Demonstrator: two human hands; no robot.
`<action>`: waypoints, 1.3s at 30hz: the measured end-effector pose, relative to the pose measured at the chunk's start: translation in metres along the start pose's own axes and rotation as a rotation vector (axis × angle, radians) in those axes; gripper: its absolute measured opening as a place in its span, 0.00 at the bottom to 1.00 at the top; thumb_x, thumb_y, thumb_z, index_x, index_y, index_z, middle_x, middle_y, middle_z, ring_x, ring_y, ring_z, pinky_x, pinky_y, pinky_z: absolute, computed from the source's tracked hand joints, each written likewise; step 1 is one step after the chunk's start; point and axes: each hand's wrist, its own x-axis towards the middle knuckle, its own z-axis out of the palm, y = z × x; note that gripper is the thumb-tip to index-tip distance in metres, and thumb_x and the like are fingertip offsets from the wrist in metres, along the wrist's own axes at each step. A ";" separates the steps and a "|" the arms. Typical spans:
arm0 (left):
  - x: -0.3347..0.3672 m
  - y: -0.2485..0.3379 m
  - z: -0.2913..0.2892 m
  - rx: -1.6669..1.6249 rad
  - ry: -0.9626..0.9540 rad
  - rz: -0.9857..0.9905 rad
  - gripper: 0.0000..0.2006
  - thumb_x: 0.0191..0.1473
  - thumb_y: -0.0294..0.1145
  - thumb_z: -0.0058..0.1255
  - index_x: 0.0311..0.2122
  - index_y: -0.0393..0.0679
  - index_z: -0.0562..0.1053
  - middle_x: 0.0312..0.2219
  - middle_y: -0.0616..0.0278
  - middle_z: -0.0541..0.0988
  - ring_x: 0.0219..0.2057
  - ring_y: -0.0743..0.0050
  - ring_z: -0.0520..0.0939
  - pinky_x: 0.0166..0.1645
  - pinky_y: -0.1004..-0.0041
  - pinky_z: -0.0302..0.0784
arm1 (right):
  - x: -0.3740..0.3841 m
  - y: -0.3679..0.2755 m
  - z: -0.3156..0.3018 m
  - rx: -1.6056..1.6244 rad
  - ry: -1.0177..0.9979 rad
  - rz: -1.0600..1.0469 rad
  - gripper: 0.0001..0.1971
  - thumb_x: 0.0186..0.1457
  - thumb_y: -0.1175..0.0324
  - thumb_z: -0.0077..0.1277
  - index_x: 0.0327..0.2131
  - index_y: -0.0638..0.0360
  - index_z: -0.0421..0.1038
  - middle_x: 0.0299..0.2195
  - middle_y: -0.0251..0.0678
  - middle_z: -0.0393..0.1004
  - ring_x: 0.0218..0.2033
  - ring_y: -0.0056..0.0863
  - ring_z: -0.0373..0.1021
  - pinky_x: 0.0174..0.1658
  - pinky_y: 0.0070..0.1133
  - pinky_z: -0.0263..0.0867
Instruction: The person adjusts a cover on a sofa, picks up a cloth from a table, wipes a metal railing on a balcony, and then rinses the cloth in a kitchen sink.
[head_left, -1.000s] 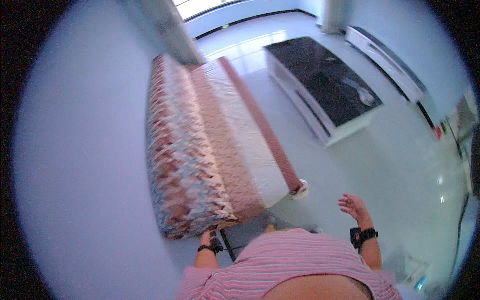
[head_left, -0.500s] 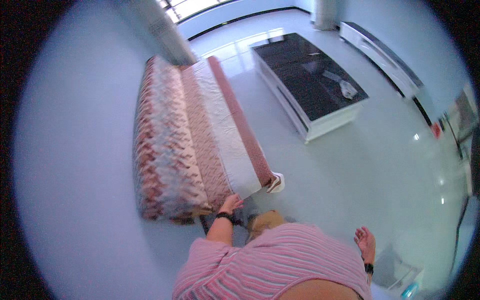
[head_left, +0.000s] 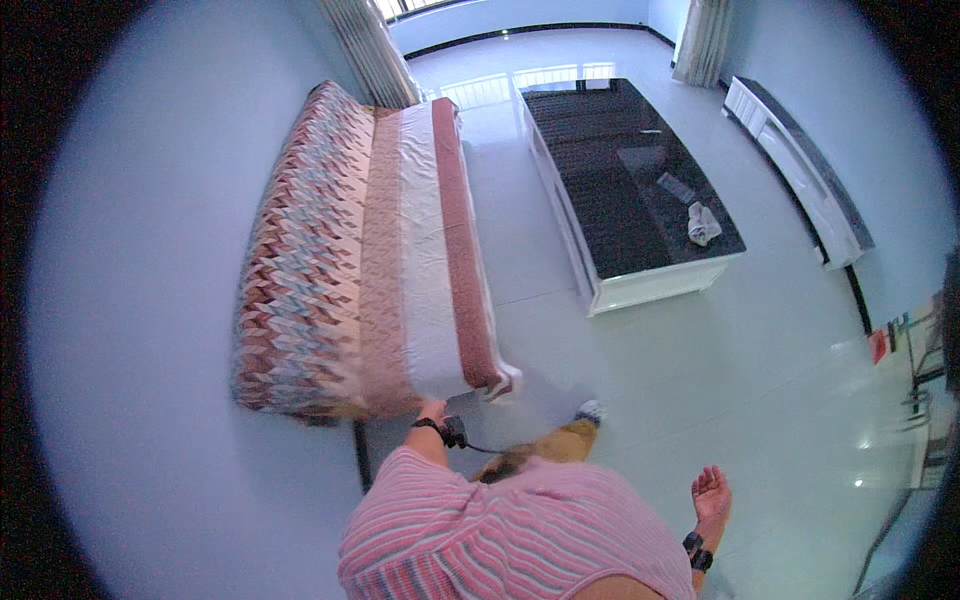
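Observation:
At the near end of a long sofa [head_left: 305,250] is my left hand [head_left: 432,408], touching or very close to the edge of the sofa cover; its fingers are small and partly hidden. The backrest cover has a zigzag pattern in red-brown, grey and cream. On the seat lie a tan patterned strip, a white cloth [head_left: 428,260] and a red-brown front band [head_left: 460,270]. My right hand [head_left: 711,492] hangs away from everything to the right, holding nothing, fingers extended. Each wrist wears a black strap.
A low table [head_left: 625,170] with a black glossy top stands right of the sofa, bearing a crumpled white item [head_left: 703,224] and a remote-like object [head_left: 676,187]. A white low cabinet [head_left: 800,160] lines the right wall. Curtains [head_left: 365,50] hang behind. My shoe [head_left: 591,411] is on the tiled floor.
My view has shifted, so the sofa sits further left and the table lower. My foot now shows ahead of me. The left hand stays by the sofa's near end; the right remains apart.

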 end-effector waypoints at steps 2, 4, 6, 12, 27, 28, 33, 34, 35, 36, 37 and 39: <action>0.001 0.007 0.045 0.046 -0.048 0.000 0.16 0.44 0.33 0.43 0.39 0.38 0.61 0.34 0.55 0.65 0.30 0.62 0.70 0.30 0.61 0.68 | 0.023 -0.032 -0.007 0.105 0.035 0.038 0.10 0.50 0.66 0.38 0.31 0.58 0.67 0.27 0.35 0.71 0.27 0.25 0.67 0.33 0.25 0.63; -0.003 0.023 0.102 0.091 -0.171 0.050 0.16 0.44 0.32 0.43 0.39 0.37 0.61 0.33 0.55 0.66 0.30 0.63 0.70 0.30 0.60 0.68 | 0.037 -0.062 -0.013 0.125 0.067 0.034 0.09 0.49 0.67 0.39 0.29 0.59 0.67 0.25 0.34 0.71 0.25 0.25 0.67 0.31 0.24 0.62; -0.010 0.044 0.162 0.033 -0.253 0.076 0.16 0.44 0.32 0.42 0.38 0.36 0.61 0.33 0.54 0.66 0.30 0.64 0.70 0.30 0.60 0.68 | 0.049 -0.085 -0.017 0.158 0.099 0.033 0.08 0.47 0.68 0.40 0.28 0.60 0.68 0.23 0.33 0.71 0.23 0.25 0.66 0.30 0.24 0.62; -0.055 0.127 0.340 0.073 -0.477 0.120 0.14 0.46 0.39 0.41 0.33 0.39 0.65 0.31 0.57 0.70 0.32 0.65 0.73 0.32 0.69 0.70 | 0.101 -0.153 -0.035 0.305 0.228 -0.026 0.08 0.47 0.70 0.40 0.27 0.61 0.68 0.23 0.36 0.71 0.23 0.27 0.66 0.29 0.23 0.61; -0.096 0.162 0.626 0.212 -0.344 0.148 0.16 0.45 0.38 0.42 0.41 0.46 0.61 0.29 0.61 0.68 0.27 0.68 0.71 0.30 0.71 0.66 | 0.298 -0.415 -0.021 0.288 0.087 0.069 0.08 0.49 0.70 0.38 0.29 0.61 0.67 0.25 0.35 0.70 0.26 0.26 0.66 0.33 0.23 0.62; -0.095 0.168 0.637 0.174 -0.383 0.124 0.18 0.45 0.38 0.43 0.43 0.46 0.61 0.31 0.60 0.68 0.28 0.68 0.70 0.31 0.71 0.66 | 0.309 -0.424 -0.010 0.279 0.087 0.083 0.08 0.49 0.70 0.38 0.29 0.61 0.67 0.25 0.35 0.70 0.26 0.26 0.66 0.33 0.23 0.62; -0.076 0.217 0.726 0.182 -0.377 0.187 0.23 0.45 0.39 0.43 0.47 0.45 0.58 0.37 0.60 0.66 0.32 0.70 0.68 0.34 0.72 0.65 | 0.374 -0.461 0.033 0.220 0.022 0.156 0.08 0.49 0.71 0.38 0.30 0.61 0.67 0.25 0.35 0.70 0.26 0.27 0.66 0.33 0.23 0.62; -0.065 0.229 0.742 0.174 -0.389 0.193 0.25 0.45 0.40 0.44 0.48 0.43 0.56 0.39 0.59 0.65 0.34 0.69 0.68 0.36 0.72 0.64 | 0.386 -0.463 0.042 0.215 0.032 0.160 0.08 0.49 0.71 0.38 0.30 0.61 0.67 0.25 0.35 0.70 0.26 0.27 0.66 0.33 0.23 0.62; -0.051 0.238 0.759 0.174 -0.392 0.179 0.25 0.45 0.40 0.44 0.48 0.43 0.56 0.39 0.59 0.65 0.34 0.69 0.68 0.36 0.72 0.64 | 0.397 -0.466 0.051 0.213 0.082 0.179 0.08 0.49 0.71 0.38 0.30 0.61 0.67 0.26 0.35 0.70 0.26 0.27 0.66 0.33 0.23 0.62; -0.027 0.249 0.771 0.201 -0.374 0.245 0.26 0.45 0.40 0.44 0.50 0.46 0.54 0.40 0.59 0.64 0.36 0.67 0.67 0.35 0.70 0.64 | 0.414 -0.469 0.066 0.204 0.115 0.212 0.08 0.48 0.71 0.38 0.30 0.61 0.67 0.26 0.36 0.70 0.25 0.27 0.65 0.32 0.23 0.62; -0.004 0.255 0.783 0.232 -0.357 0.302 0.27 0.45 0.40 0.44 0.51 0.49 0.52 0.42 0.59 0.63 0.38 0.64 0.66 0.34 0.68 0.64 | 0.426 -0.472 0.076 0.192 0.123 0.229 0.08 0.48 0.71 0.38 0.30 0.61 0.67 0.26 0.36 0.70 0.25 0.27 0.65 0.32 0.23 0.62; 0.042 0.273 0.805 0.148 -0.417 0.401 0.30 0.43 0.41 0.46 0.51 0.51 0.51 0.43 0.56 0.62 0.39 0.61 0.64 0.36 0.65 0.63 | 0.447 -0.480 0.092 0.136 0.215 0.278 0.08 0.48 0.71 0.39 0.30 0.61 0.67 0.26 0.36 0.70 0.25 0.27 0.65 0.32 0.23 0.62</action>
